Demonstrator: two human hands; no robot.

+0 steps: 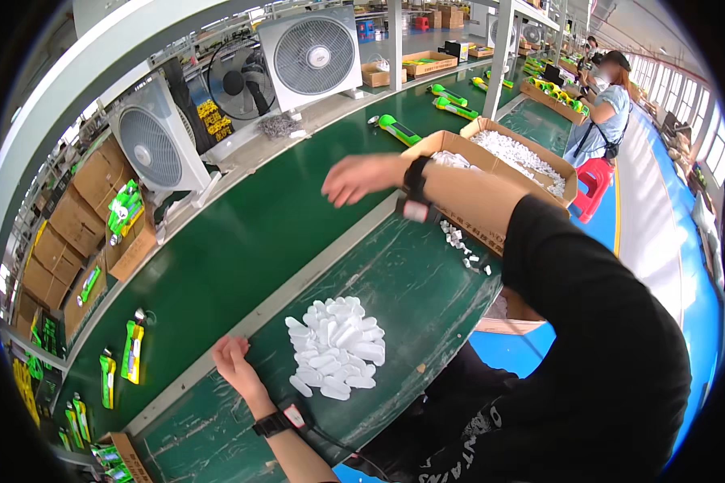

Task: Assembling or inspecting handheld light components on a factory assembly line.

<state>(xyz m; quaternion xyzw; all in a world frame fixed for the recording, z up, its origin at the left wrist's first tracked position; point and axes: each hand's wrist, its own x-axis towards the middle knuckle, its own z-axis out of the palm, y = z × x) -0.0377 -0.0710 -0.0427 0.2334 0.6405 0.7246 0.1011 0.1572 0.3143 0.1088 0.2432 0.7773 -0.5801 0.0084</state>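
Observation:
My right hand reaches over the green conveyor belt, slightly smeared by motion. Its fingers are loosely bent and apart, with nothing visible in them. Beside the metal rail at the bench's far edge, my left hand rests with relaxed, slightly curled fingers and no object showing. Just right of it, a heap of small white oval plastic pieces lies on the green bench. Farther up the belt, near my right hand, lies a green device with a dark panel. Both wrists wear black bands.
Cardboard boxes of white parts stand beyond my right forearm, with loose white bits nearby. Green-yellow devices lie on the belt at left. Fans line its far side. A co-worker is at upper right near a red stool.

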